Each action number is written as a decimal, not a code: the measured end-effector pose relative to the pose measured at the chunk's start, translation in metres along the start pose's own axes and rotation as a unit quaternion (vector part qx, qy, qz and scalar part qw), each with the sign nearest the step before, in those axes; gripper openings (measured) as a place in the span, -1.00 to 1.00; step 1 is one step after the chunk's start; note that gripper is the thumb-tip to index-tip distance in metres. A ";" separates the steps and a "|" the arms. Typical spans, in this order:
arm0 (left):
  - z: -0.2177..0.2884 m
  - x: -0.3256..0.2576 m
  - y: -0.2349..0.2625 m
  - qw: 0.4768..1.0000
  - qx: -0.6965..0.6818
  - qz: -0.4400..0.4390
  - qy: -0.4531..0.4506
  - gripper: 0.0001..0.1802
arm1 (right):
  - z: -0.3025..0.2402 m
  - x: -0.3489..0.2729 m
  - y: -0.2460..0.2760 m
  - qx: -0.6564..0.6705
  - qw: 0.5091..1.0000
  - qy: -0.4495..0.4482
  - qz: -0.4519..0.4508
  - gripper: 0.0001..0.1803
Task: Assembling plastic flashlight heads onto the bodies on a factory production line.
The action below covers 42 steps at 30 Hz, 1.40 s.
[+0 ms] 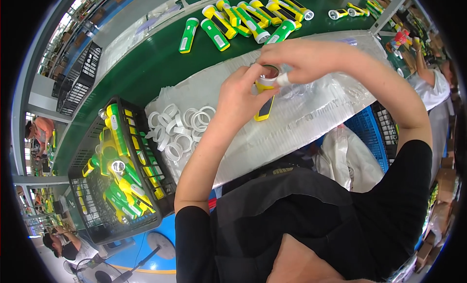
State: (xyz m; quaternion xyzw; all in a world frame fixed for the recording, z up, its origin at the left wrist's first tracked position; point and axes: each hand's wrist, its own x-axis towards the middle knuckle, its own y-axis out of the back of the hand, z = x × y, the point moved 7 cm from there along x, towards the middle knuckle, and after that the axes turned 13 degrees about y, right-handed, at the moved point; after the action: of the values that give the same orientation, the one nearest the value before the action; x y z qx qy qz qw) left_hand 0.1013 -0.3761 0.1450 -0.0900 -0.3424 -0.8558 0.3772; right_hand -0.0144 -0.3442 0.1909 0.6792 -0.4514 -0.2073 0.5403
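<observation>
The yellow flashlight (265, 104) was held by its head end.
The left hand (239, 90) gripped it between fingers and thumb, body slanting out beyond them; the right hand (299, 63) crowded the rim opposite, though I couldn't tell its grip.

Bright, even light covers the tabletop (160, 59); glare streaks the clear plastic (343, 93) toward its right edge; straight lines bow near the black rim.

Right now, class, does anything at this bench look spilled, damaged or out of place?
Nothing clearly looks spilled or damaged. One small oddity is a white wrap on a digit of the otherwise bare right hand. The white rings lie jumbled, untidy but together on the pale sheet.
</observation>
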 end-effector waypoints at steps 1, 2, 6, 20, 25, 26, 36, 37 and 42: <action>0.001 0.000 0.001 1.000 -0.007 0.004 -0.006 -0.59 | -0.005 0.003 -0.005 0.031 0.997 0.002 -0.067 -0.47; 0.000 0.000 0.001 1.000 -0.009 0.004 -0.006 -0.59 | -0.010 0.007 -0.003 0.031 0.997 0.001 -0.068 -0.47; -0.003 0.000 -0.001 1.000 0.011 -0.004 0.012 -0.60 | 0.001 0.000 -0.001 -0.102 0.967 -0.191 -0.131 -0.45; -0.007 -0.003 0.003 1.000 -0.017 0.011 0.005 -0.61 | -0.003 -0.005 -0.012 -0.065 0.992 -0.106 -0.031 -0.42; -0.001 0.000 0.002 0.999 -0.023 0.011 -0.026 -0.61 | -0.002 -0.006 -0.009 0.074 0.995 0.003 0.071 -0.46; 0.000 0.000 0.001 0.999 -0.023 0.012 -0.027 -0.61 | 0.001 -0.010 -0.010 0.073 0.995 0.004 0.071 -0.46; -0.002 0.002 -0.010 0.999 0.032 0.013 -0.037 -0.55 | 0.002 -0.019 -0.017 -0.032 0.995 -0.050 0.078 -0.51; -0.005 0.003 -0.012 0.998 0.055 0.012 -0.034 -0.49 | 0.008 -0.020 -0.016 -0.098 0.987 -0.101 0.078 -0.53; -0.007 0.001 -0.005 0.996 -0.086 0.024 0.021 -0.29 | -0.005 -0.031 0.005 0.023 0.987 -0.130 0.094 -0.59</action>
State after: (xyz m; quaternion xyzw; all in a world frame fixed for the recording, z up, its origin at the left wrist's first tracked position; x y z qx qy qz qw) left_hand 0.0980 -0.3783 0.1376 -0.1126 -0.2570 -0.8745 0.3957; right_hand -0.0284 -0.3156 0.1902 0.6134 -0.5841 -0.2314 0.4786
